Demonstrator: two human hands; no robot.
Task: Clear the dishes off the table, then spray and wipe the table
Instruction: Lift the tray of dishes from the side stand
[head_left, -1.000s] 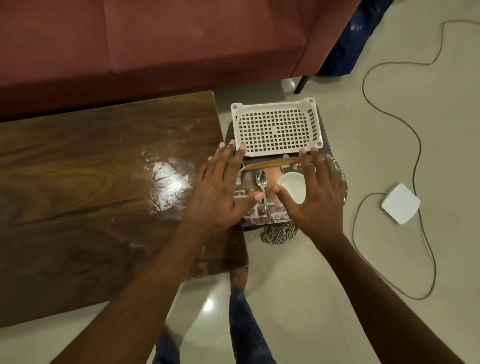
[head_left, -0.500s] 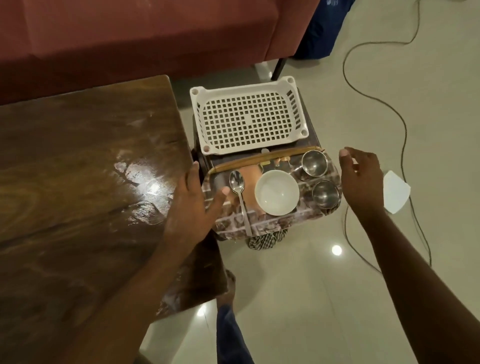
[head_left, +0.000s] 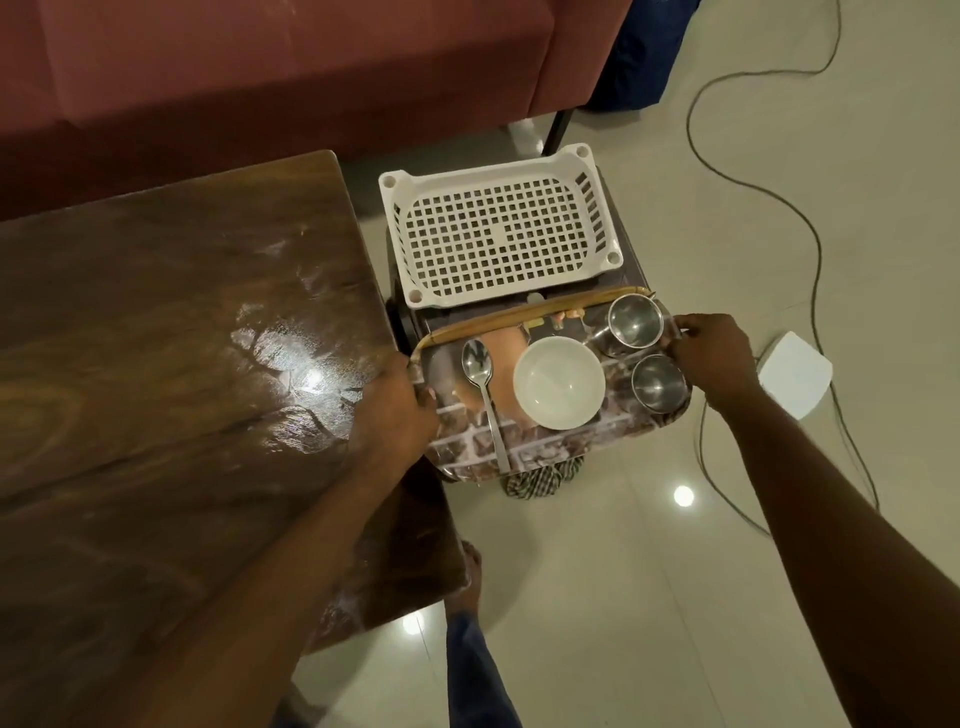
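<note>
A printed serving tray (head_left: 545, 449) sits on a low dark stand just right of the wooden table (head_left: 156, 364). On the tray lie a metal spoon (head_left: 483, 395), a white bowl (head_left: 559, 388) and two steel cups (head_left: 635, 319) (head_left: 658, 383). My left hand (head_left: 397, 410) grips the tray's left edge. My right hand (head_left: 709, 353) is closed on its right edge, beside the cups. The tabletop is bare, with smeared, glossy patches near its right side.
A white perforated plastic basket (head_left: 498, 239) rests on the stand behind the tray. A checked cloth (head_left: 540, 480) pokes out under the tray. A red sofa (head_left: 260, 78) runs along the back. A cable (head_left: 810, 223) and a white box (head_left: 792, 374) lie on the floor at right.
Both hands have moved from above the tray out to its two side edges and closed on them. The view has shifted, showing the cups.
</note>
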